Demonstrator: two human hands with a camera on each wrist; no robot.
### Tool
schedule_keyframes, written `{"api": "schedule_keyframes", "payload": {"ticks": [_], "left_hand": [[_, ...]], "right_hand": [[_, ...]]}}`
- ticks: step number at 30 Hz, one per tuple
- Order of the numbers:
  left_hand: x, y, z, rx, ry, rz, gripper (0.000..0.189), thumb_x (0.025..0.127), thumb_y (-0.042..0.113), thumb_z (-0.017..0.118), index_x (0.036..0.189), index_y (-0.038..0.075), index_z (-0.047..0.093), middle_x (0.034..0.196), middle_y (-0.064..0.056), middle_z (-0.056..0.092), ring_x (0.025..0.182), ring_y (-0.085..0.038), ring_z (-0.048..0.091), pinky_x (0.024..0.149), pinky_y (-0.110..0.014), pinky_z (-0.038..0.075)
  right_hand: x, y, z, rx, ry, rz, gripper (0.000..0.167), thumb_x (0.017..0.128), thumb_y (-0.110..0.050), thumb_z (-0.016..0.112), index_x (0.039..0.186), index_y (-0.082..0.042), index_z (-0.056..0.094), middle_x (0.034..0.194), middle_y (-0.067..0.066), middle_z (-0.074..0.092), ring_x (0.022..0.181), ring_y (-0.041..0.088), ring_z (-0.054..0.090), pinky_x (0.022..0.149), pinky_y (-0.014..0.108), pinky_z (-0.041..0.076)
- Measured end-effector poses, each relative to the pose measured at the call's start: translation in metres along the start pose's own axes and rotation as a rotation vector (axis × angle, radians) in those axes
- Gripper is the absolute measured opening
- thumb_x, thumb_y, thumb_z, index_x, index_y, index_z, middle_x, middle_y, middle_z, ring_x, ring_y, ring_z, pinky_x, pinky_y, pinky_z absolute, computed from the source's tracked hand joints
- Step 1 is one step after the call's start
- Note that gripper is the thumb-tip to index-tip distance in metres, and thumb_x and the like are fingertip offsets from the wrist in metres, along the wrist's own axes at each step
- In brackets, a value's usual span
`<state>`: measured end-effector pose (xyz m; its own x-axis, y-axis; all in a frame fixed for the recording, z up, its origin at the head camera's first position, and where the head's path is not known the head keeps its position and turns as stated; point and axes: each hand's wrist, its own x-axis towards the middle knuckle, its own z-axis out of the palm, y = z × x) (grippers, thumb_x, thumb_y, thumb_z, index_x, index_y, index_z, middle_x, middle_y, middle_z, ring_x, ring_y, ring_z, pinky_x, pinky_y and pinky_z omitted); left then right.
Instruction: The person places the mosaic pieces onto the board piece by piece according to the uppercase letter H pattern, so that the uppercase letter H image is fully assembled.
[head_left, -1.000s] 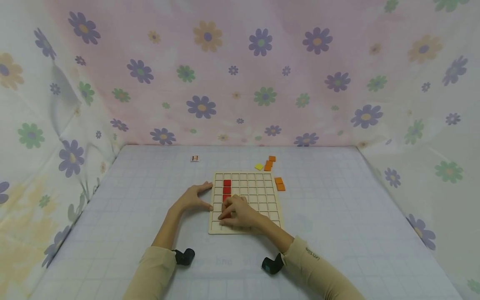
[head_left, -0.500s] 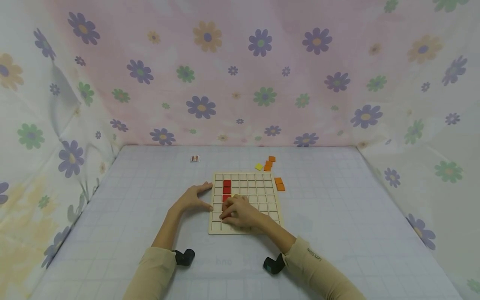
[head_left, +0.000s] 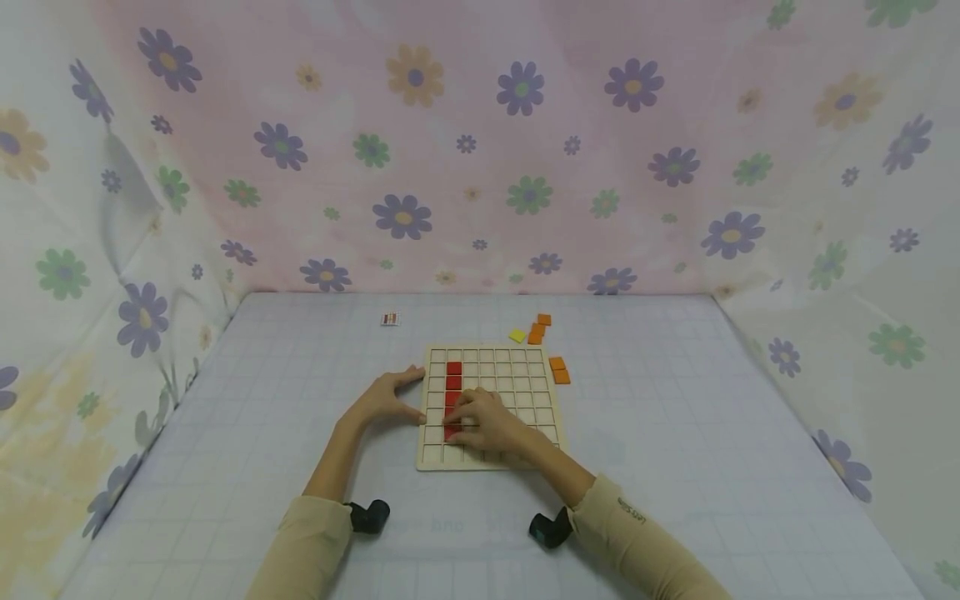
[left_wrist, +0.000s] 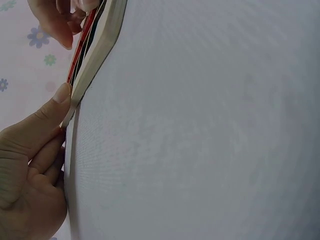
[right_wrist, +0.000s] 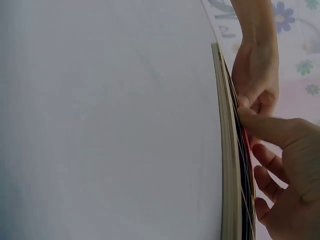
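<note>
Right hand [head_left: 483, 423]: set over the left part of the board [head_left: 504, 460], palm down, thumb and forefinger brought down about the nearest red tile [head_left: 451, 432]. Thumb and forefinger are seen slightly apart, with red showing between them; whether the tile is pinched or merely touched cannot be told.

Nearest red tile: placed in the second column from the board's left edge, one row in from its near edge, directly under the fingertips.

Red column [head_left: 453, 382]: extended from that tile toward the far edge, ending one row short of it; partly covered by the right hand about its middle.

Left hand [head_left: 386, 397]: laid at the board's left edge, thumb and forefinger spread wide, the edge touched by their tips. In the left wrist view the thumb is seen against the board's side.

Board: pale wood, divided into square cells, laid flat on the worktop [head_left: 225, 433].

Orange pair [head_left: 559, 370]: placed just beside the board's right edge, toward its far corner.

Orange trio [head_left: 537, 331]: strung out beyond that far right corner; a yellow tile [head_left: 517, 336] is set just left of it.

Card [head_left: 390, 318]: small, printed, laid near the worktop's far edge, beyond the board's far left corner.
</note>
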<state>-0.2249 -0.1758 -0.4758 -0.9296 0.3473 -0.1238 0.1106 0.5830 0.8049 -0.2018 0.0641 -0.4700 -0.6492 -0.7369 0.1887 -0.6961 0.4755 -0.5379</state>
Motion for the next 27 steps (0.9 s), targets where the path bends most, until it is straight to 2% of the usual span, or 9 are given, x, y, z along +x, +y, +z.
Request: {"api": "schedule_keyframes", "payload": {"ticks": [3,6,11,14,16,20,24,27], "left_hand": [[0.0,-0.002,0.001,-0.002,0.003,0.001,0.086,0.063,0.017,0.086,0.138,0.002,0.046,0.147,-0.02,0.034,0.139,-0.035,0.026,0.114,-0.05,0.019],[0.001,-0.002,0.001,0.001,0.01,-0.003,0.087,0.062,0.017,0.086,0.138,0.002,0.046,0.147,-0.02,0.034,0.139,-0.034,0.026,0.114,-0.05,0.019],[0.001,-0.001,0.002,0.003,0.014,-0.012,0.088,0.062,0.018,0.086,0.138,0.003,0.046,0.147,-0.018,0.035,0.139,-0.033,0.026,0.114,-0.048,0.019],[0.001,-0.002,0.002,0.005,0.012,-0.012,0.088,0.062,0.018,0.086,0.138,0.003,0.046,0.147,-0.018,0.034,0.139,-0.032,0.026,0.115,-0.048,0.019],[0.002,-0.002,0.002,0.008,0.012,-0.008,0.088,0.062,0.018,0.086,0.139,0.003,0.045,0.147,-0.018,0.034,0.139,-0.033,0.026,0.114,-0.048,0.019],[0.001,-0.002,0.002,0.003,0.014,-0.008,0.088,0.062,0.018,0.086,0.138,0.002,0.045,0.147,-0.018,0.034,0.139,-0.033,0.026,0.114,-0.049,0.019],[0.001,-0.002,0.002,0.0,0.016,-0.013,0.088,0.061,0.018,0.087,0.138,0.003,0.046,0.147,-0.018,0.034,0.139,-0.033,0.026,0.114,-0.049,0.019],[0.001,-0.002,0.002,0.002,0.016,-0.013,0.088,0.062,0.018,0.087,0.138,0.002,0.046,0.147,-0.018,0.034,0.139,-0.033,0.026,0.114,-0.049,0.019]], "right_hand": [[0.0,0.014,-0.006,0.073,0.056,-0.012,0.028,0.08,-0.021,0.075,0.103,-0.006,0.072,0.095,0.004,0.064,0.087,0.016,0.056,0.075,0.024,0.045],[0.001,0.034,-0.018,0.125,0.177,0.032,0.029,0.083,-0.014,0.072,0.106,0.002,0.069,0.089,0.009,0.067,0.08,0.02,0.06,0.069,0.025,0.051],[0.002,0.071,-0.043,0.142,0.401,0.193,0.029,0.084,-0.003,0.067,0.11,0.01,0.064,0.09,0.02,0.065,0.082,0.034,0.061,0.07,0.04,0.055],[0.004,0.091,-0.055,0.132,0.465,0.272,0.031,0.083,0.0,0.066,0.111,0.013,0.062,0.097,0.026,0.064,0.086,0.039,0.06,0.072,0.043,0.055],[0.006,0.102,-0.061,0.116,0.48,0.322,0.031,0.083,0.0,0.066,0.112,0.013,0.061,0.103,0.027,0.063,0.085,0.038,0.06,0.069,0.039,0.055],[0.011,0.122,-0.068,0.062,0.471,0.358,0.032,0.082,0.0,0.066,0.111,0.013,0.061,0.108,0.029,0.063,0.078,0.036,0.06,0.061,0.033,0.052],[0.015,0.131,-0.069,0.047,0.44,0.399,0.031,0.082,-0.002,0.066,0.11,0.012,0.063,0.108,0.027,0.064,0.085,0.035,0.061,0.068,0.036,0.051],[0.018,0.134,-0.068,0.04,0.431,0.417,0.03,0.082,-0.002,0.064,0.109,0.011,0.064,0.106,0.026,0.065,0.081,0.032,0.058,0.067,0.035,0.048]]}}
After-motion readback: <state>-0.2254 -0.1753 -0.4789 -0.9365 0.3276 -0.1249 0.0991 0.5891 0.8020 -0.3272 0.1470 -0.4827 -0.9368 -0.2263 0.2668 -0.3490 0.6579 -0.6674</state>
